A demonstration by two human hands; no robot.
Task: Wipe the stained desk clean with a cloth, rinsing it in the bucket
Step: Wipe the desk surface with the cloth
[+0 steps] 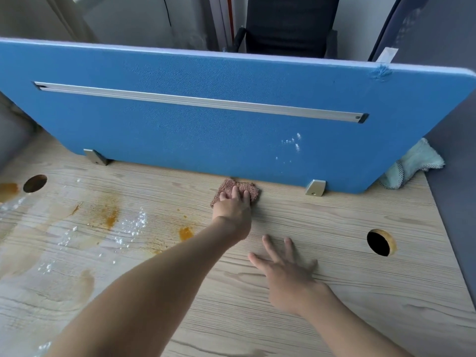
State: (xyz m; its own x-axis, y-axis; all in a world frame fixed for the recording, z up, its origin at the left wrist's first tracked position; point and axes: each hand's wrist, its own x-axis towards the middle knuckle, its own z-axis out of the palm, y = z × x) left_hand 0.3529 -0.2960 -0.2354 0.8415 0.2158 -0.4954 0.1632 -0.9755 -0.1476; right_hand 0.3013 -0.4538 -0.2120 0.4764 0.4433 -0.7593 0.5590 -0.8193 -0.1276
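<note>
The light wooden desk (334,292) carries orange-brown stains (108,215) and scattered white powder (134,225) across its left half. A small orange blot (185,233) lies near the middle. My left hand (233,207) reaches far forward and presses flat on a small brown cloth (253,189) right at the foot of the blue divider. My right hand (286,269) rests flat on the desk with fingers spread, nearer to me and to the right. No bucket is in view.
A blue fabric divider (206,130) with a metal rail stands along the desk's far edge on two metal brackets. A pale green cloth (412,166) lies at the back right. Round cable holes (380,242) (34,183) open on both sides. A grey side panel borders the right.
</note>
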